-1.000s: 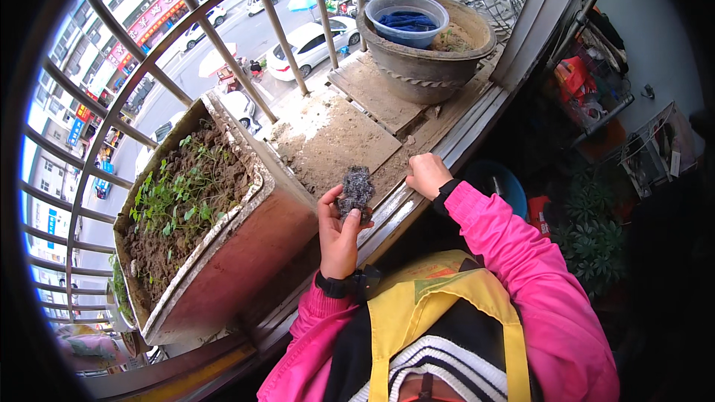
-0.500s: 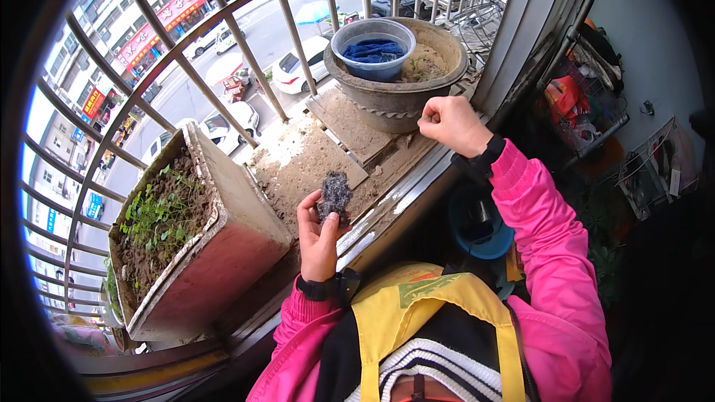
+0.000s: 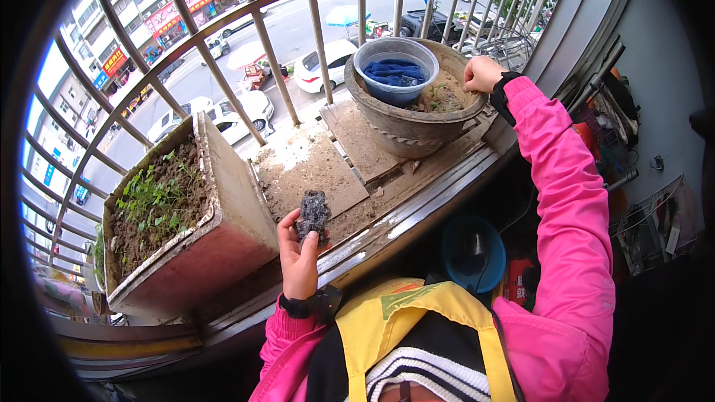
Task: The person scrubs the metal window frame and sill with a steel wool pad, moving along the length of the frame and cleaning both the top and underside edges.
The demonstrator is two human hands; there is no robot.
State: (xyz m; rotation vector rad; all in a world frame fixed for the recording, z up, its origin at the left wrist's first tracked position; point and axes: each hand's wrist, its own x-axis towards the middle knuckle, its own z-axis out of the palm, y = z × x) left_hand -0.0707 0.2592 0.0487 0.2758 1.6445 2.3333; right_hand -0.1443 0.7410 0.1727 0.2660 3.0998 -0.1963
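Note:
In my left hand [image 3: 299,264] is a dark grey, rough clump [image 3: 313,212] with pale specks, held upright between thumb and fingers above the dusty ledge [image 3: 298,171]. My right hand [image 3: 484,74] is over the right rim of a large round grey-brown pot [image 3: 413,134]. Its fingers are pinched together and point down toward the soil [image 3: 447,95]; whatever is between them, if anything, is too small to make out. Inside the pot, on the left, sits a translucent basin [image 3: 430,68] with dark blue material [image 3: 395,72] in it. Small green sprouts show in the soil.
A rectangular planter [image 3: 231,201] with soil and green seedlings [image 3: 153,197] stands at the left. Metal window bars [image 3: 316,37] curve beyond the ledge, above a street with cars. Below the ledge is a blue bucket [image 3: 491,260]; cluttered racks [image 3: 655,216] stand at the right.
My right hand has moved right and away from me, from in front of the pot to over its right rim. My left hand still holds the clump. The view has shifted slightly.

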